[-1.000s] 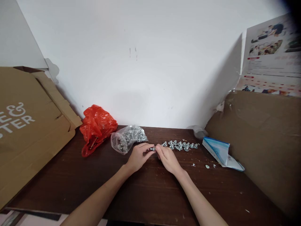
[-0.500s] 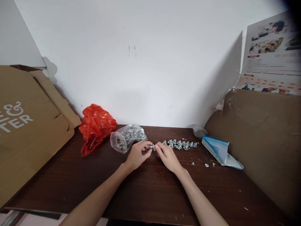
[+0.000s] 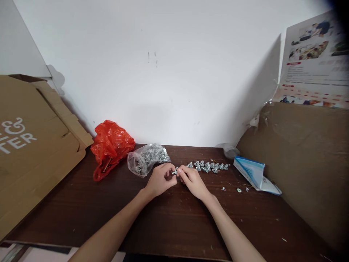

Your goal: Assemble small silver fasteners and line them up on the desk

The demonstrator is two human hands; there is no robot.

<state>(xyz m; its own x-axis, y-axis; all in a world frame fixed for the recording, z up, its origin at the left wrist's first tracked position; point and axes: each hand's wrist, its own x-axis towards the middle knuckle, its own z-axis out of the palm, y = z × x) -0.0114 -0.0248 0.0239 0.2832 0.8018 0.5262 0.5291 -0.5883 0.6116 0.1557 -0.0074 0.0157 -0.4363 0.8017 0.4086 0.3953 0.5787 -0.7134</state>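
Near the middle of the dark table, my left hand (image 3: 161, 179) pinches a small shiny metal screw piece (image 3: 175, 172) between thumb and fingers. My right hand (image 3: 193, 181) has its thumb and fingertips closed on the other end of the same piece, so the two hands almost touch. Behind my left hand lies a clear plastic bag (image 3: 144, 160) filled with small metal parts. To the right of my fingertips, several metal screw pieces (image 3: 208, 166) lie in a loose row on the table.
A red plastic bag (image 3: 111, 145) sits at the back left beside a cardboard box (image 3: 35, 145). On the right are a blue and white packet (image 3: 252, 174), a clear round container (image 3: 230, 151) and a large brown board (image 3: 300, 156). Small white scraps (image 3: 239, 190) dot the table (image 3: 174, 225).
My fingertips have shifted slightly and the metal piece between them is tilted a little differently. The view has moved very slightly.
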